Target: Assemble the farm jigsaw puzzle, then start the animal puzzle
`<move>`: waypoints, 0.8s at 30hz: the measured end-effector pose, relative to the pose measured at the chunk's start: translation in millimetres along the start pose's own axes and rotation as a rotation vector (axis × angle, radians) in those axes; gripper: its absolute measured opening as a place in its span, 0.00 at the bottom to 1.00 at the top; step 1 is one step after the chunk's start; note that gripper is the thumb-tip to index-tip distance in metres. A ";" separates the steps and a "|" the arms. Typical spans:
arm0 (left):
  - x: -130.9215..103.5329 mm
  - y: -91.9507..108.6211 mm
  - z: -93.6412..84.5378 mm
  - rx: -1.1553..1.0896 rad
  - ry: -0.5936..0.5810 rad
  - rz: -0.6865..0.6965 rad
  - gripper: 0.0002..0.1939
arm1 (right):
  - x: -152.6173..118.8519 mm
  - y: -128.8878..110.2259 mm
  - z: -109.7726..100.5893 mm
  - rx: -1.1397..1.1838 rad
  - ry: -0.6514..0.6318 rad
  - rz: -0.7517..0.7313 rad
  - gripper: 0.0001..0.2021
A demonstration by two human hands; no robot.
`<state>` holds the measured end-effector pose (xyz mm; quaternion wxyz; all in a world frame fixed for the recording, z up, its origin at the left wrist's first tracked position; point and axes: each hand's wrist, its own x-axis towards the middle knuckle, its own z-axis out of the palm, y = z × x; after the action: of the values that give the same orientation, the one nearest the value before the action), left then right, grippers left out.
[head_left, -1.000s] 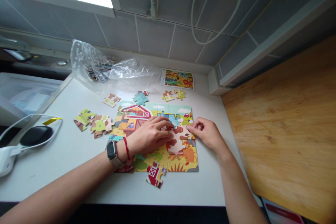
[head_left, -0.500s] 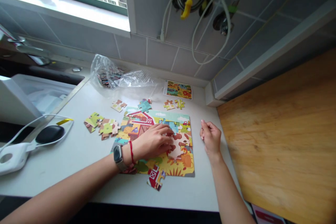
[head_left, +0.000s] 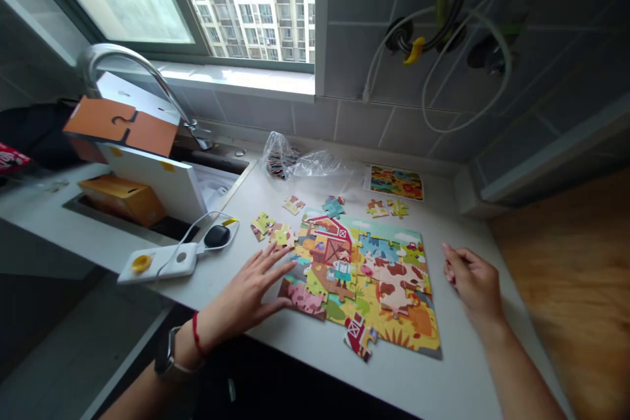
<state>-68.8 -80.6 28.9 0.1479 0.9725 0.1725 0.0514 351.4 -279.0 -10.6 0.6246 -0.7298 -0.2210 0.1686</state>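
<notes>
My left hand (head_left: 249,292) is open, fingers spread, at the left edge of a jigsaw puzzle (head_left: 361,289) on the counter. Its fingertips are close to a cluster of loose puzzle pieces (head_left: 281,234); whether they touch is unclear. The puzzle shows a red barn, a farmer, a pig and a brown-and-white cow. My right hand (head_left: 472,279) is a closed fist to the right of the puzzle, with nothing showing out of it. A red barn piece (head_left: 359,336) overlaps the puzzle's front edge. Beyond the back edge lie a blue piece (head_left: 334,207) and several brown and yellow-green pieces (head_left: 378,209).
A picture card (head_left: 396,182) and a clear plastic bag (head_left: 315,164) with pieces inside lie toward the wall. On the left are a white power strip (head_left: 160,262) with a charger (head_left: 216,236), orange boxes (head_left: 121,128) and a sink faucet (head_left: 142,62). Cables (head_left: 467,72) hang on the wall.
My left hand has moved left off the puzzle's middle to its left edge, and its fingers have spread. The view has swung left. My right hand stays a fist beside the puzzle.
</notes>
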 end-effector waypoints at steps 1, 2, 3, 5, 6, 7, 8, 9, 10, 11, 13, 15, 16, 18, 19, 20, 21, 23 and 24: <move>-10.9 -8.1 1.9 0.015 0.039 -0.058 0.34 | 0.5 1.5 -0.6 -0.024 -0.006 0.000 0.28; -19.7 -16.2 4.2 0.031 0.073 -0.111 0.31 | 1.0 2.5 -1.1 -0.047 -0.012 -0.001 0.28; -26.3 -24.0 6.7 0.048 0.104 -0.151 0.29 | 1.3 3.1 -1.5 -0.067 -0.018 -0.004 0.28; -32.8 -39.1 10.0 0.072 0.137 -0.182 0.25 | 1.6 2.9 -1.8 -0.098 -0.028 -0.016 0.28; -33.0 -46.3 10.1 0.084 0.148 -0.184 0.24 | 1.5 2.5 -1.9 -0.107 -0.030 -0.023 0.29; -31.1 -53.2 8.8 0.097 0.153 -0.182 0.23 | 1.5 2.1 -2.0 -0.111 -0.032 -0.029 0.29; -27.4 -60.1 6.0 0.110 0.156 -0.178 0.22 | 1.4 2.1 -2.0 -0.113 -0.033 -0.033 0.29; -22.1 -67.0 1.9 0.127 0.157 -0.173 0.22 | 1.5 2.4 -2.2 -0.114 -0.035 -0.036 0.29; -15.5 -74.1 -3.3 0.147 0.160 -0.168 0.23 | 1.6 3.0 -2.4 -0.115 -0.038 -0.041 0.29; -7.9 -81.2 -9.3 0.164 0.148 -0.166 0.25 | 1.7 3.8 -2.6 -0.116 -0.041 -0.046 0.29; 9.1 -95.7 -22.2 0.181 0.098 -0.167 0.29 | 2.1 5.4 -3.0 -0.120 -0.049 -0.061 0.29; 25.9 -109.1 -34.7 0.143 0.002 -0.159 0.31 | 2.3 5.8 -3.1 -0.120 -0.054 -0.074 0.30; 33.3 -114.8 -40.4 0.127 -0.029 -0.139 0.31 | 2.4 5.5 -3.0 -0.119 -0.054 -0.076 0.30; 45.3 -123.2 -50.3 0.100 -0.082 -0.101 0.32 | 2.3 4.2 -2.7 -0.119 -0.055 -0.077 0.30; 49.5 -125.8 -54.5 0.092 -0.098 -0.087 0.32 | 2.2 3.6 -2.5 -0.120 -0.052 -0.078 0.31; 52.7 -127.4 -58.0 0.086 -0.111 -0.076 0.32 | 2.2 3.1 -2.3 -0.121 -0.049 -0.080 0.31; 55.0 -128.3 -60.9 0.081 -0.121 -0.070 0.31 | 2.1 2.9 -2.2 -0.123 -0.046 -0.083 0.31; 57.5 -128.9 -64.7 0.075 -0.134 -0.064 0.30 | 2.0 3.3 -2.2 -0.127 -0.044 -0.091 0.31; 58.1 -129.1 -65.8 0.070 -0.139 -0.062 0.30 | 1.9 3.8 -2.2 -0.129 -0.046 -0.095 0.31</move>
<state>-65.7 73.3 54.9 0.1268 0.9725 0.1933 -0.0271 354.6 -280.2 -14.0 0.5783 -0.7532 -0.2799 0.1408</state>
